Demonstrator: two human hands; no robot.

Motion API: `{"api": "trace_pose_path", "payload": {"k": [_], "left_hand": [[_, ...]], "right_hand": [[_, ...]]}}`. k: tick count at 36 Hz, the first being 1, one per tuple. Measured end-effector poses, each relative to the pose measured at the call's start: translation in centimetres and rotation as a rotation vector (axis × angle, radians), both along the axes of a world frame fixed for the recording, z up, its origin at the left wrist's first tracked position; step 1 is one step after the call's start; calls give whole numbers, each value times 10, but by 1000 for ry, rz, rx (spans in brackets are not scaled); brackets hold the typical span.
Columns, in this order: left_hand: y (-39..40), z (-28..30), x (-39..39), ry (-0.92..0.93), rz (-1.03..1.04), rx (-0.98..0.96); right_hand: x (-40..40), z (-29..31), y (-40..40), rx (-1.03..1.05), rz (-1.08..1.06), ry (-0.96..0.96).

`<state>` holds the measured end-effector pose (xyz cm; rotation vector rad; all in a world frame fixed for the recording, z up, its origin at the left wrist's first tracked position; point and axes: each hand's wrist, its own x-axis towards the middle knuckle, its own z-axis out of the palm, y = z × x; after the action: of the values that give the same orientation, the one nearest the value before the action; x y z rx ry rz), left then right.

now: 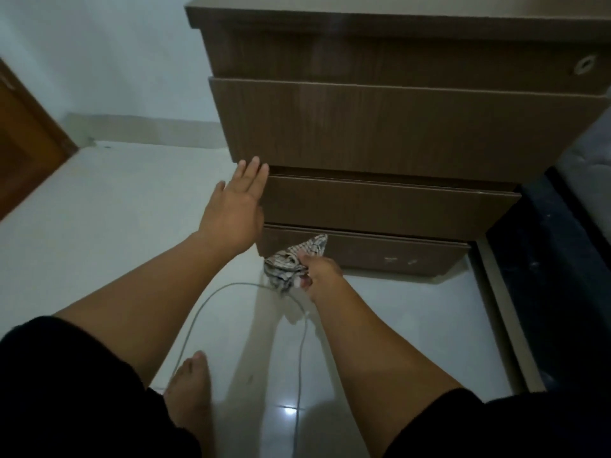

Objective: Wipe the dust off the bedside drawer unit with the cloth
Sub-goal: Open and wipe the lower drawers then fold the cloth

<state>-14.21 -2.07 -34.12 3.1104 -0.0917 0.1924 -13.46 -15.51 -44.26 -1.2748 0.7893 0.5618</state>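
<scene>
1. At lower centre of the frame, the right hand grips the checked cloth against the bottom drawer
2. Left hand, fingers straight, rests on the drawer unit at its left edge

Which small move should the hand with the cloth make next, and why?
Probably sweep the checked cloth rightward along the lowest brown drawer front. The right hand holds it bunched at that front's left end, where pale marks show further right; the left hand rests open against the unit's corner.
</scene>
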Motion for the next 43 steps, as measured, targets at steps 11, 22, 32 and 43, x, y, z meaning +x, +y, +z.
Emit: {"api": "trace_pose_path", "payload": {"k": [11, 22, 32, 43], "left_hand": [[22, -36, 15, -105, -183, 66], [8, -49, 29, -266, -171, -132], [9, -56, 34, -298, -150, -157], [8, -56, 32, -347, -157, -213]], "right_hand": [[40, -20, 65, 459, -254, -20], [52, -42, 84, 447, -433, 19], [51, -53, 88, 372, -416, -57], [54, -81, 74, 13, -306, -11]]}}
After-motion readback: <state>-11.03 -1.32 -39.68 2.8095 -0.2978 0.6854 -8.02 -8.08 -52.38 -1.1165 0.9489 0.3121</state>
